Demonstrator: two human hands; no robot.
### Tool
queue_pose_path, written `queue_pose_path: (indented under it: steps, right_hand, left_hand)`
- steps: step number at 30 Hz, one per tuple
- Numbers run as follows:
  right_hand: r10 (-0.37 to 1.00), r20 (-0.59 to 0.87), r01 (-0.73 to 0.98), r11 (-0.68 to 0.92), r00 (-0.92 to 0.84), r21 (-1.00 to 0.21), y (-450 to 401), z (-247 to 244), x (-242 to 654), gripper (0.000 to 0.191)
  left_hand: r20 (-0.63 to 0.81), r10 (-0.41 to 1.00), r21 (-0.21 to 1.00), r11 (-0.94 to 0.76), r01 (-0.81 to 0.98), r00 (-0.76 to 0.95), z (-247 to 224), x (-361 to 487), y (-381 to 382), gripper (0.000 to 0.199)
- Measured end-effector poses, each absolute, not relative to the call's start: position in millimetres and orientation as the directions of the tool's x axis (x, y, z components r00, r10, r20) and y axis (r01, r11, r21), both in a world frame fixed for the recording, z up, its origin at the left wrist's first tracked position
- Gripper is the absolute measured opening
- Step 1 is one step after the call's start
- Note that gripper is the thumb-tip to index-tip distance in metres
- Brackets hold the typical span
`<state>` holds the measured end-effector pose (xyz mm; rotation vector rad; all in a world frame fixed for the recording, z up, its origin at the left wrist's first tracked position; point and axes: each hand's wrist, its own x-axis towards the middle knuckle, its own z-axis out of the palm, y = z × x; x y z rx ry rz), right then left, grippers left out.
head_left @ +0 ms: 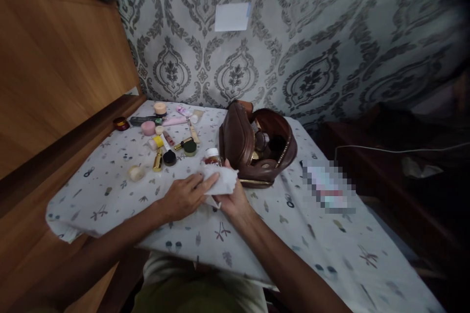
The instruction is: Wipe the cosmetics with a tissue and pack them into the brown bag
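A small clear bottle with a white cap and reddish-brown contents stands out above a white tissue. My right hand is closed around the bottle and the tissue from the right. From the left, my left hand presses the tissue against the bottle, its fingers closed on the cloth-like sheet. The bottle's lower part is hidden by the tissue. Just behind my right hand sits an unzipped brown bag with several cosmetic items inside.
Several cosmetics lie at the table's back left, among them a pink jar, a black round lid and a gold tube. A cream-coloured jar lies nearer. A blurred-out flat object is at right. A wooden panel borders the left.
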<state>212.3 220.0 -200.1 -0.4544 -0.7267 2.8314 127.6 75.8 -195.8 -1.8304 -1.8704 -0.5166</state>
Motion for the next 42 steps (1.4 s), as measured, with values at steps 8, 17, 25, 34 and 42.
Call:
queue_pose_path:
  steps: [8, 17, 25, 34, 42]
  right_hand:
    - [0.314, -0.359, -0.158, -0.901, -0.879, -0.403, 212, -198, 207, 0.016]
    - [0.304, -0.285, -0.176, -0.9, -0.909, -0.398, 217, -192, 210, 0.022]
    - [0.292, -0.382, -0.141, -0.916, -0.877, -0.375, 208, -200, 206, 0.009]
    - [0.23, -0.424, -0.111, -0.952, -0.876, -0.285, 213, -183, 213, 0.027]
    - [0.33, -0.444, -0.176, -0.919, -0.833, -0.354, 201, -184, 213, 0.006]
  left_hand:
    - [0.556, 0.821, 0.035, 0.131, 0.991, -0.128, -186, 113, 74, 0.053]
    - [0.539, 0.841, -0.028, 0.075, 0.997, -0.048, -203, 137, 64, 0.06]
    - [0.544, 0.804, 0.18, 0.168, 0.969, -0.24, -184, 125, 75, 0.053]
    - [0.502, 0.864, -0.021, 0.045, 0.999, -0.028, -199, 150, 63, 0.058]
    - [0.483, 0.818, 0.245, 0.217, 0.945, -0.313, -185, 128, 74, 0.052]
